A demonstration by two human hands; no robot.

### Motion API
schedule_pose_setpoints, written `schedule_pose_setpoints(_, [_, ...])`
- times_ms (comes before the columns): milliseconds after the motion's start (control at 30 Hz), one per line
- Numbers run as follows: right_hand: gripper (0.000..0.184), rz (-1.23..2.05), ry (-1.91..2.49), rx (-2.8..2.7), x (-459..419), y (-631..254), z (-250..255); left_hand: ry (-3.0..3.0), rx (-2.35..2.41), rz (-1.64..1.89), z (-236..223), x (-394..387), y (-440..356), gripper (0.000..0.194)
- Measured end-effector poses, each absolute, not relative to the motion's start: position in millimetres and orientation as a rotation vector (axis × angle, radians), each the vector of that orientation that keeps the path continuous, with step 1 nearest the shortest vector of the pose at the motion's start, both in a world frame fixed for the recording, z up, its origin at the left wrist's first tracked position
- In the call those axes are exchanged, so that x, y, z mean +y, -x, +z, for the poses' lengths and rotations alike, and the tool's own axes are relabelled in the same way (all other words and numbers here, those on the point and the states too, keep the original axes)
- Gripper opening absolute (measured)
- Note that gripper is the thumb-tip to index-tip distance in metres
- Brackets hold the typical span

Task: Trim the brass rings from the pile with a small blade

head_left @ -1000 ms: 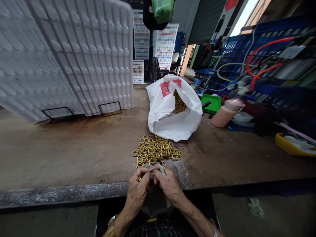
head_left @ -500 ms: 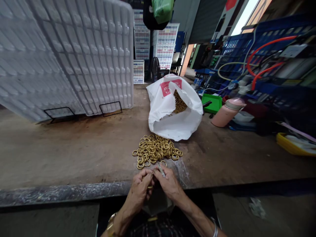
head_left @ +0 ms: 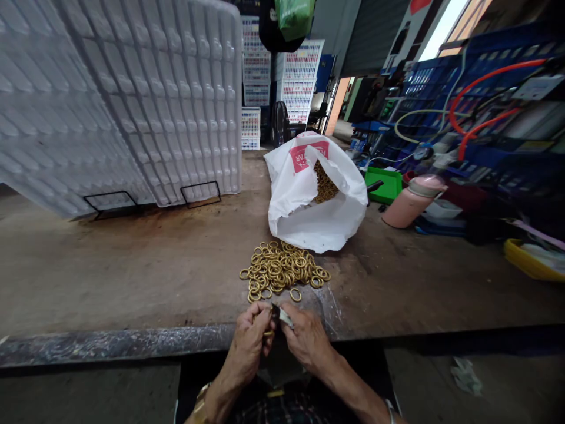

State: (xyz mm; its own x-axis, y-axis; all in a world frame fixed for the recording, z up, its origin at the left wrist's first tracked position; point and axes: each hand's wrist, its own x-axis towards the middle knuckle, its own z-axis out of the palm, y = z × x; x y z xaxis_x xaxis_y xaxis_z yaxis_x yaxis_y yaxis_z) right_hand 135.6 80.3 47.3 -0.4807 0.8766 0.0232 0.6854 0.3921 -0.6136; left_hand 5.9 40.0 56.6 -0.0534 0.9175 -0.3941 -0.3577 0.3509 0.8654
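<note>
My left hand [head_left: 247, 337] is closed near the table's front edge, with brass-coloured rings [head_left: 268, 334] in its fingers. Most of what it holds is hidden behind the thumb. Fingers of my right hand [head_left: 309, 337] wrap round a small knife [head_left: 285, 318] with a pale handle; its dark tip points left, against or very close to a ring at my left fingertips. Just beyond both hands lies a heap of brass-coloured rings [head_left: 282, 270]. One loose ring [head_left: 295, 294] rests at the near side of the heap.
Behind the heap, a torn white sack [head_left: 315, 232] opens toward me with more rings inside. Ribbed clear plastic trays [head_left: 176, 106] stand upright in wire holders at left. A pink bottle [head_left: 404, 207], green tray [head_left: 384, 184] and yellow tray [head_left: 532, 262] are at right.
My hands first met over a ring at the fingertips. The knife has since turned from pointing away to pointing left, toward my left fingertips. The view has shifted slightly.
</note>
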Motion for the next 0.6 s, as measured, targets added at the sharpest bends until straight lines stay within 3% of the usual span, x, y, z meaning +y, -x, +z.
schedule_pose_setpoints(433, [0.024, 0.461, 1.658, -2.458, 92, -147, 47, -0.764, 1.185, 1.106, 66, 27, -10, 0.032])
schedule_pose_setpoints(600, [0.015, 0.319, 1.819, -2.245, 108, -158, 46, -0.473, 0.947, 1.156, 63, 27, -10, 0.028])
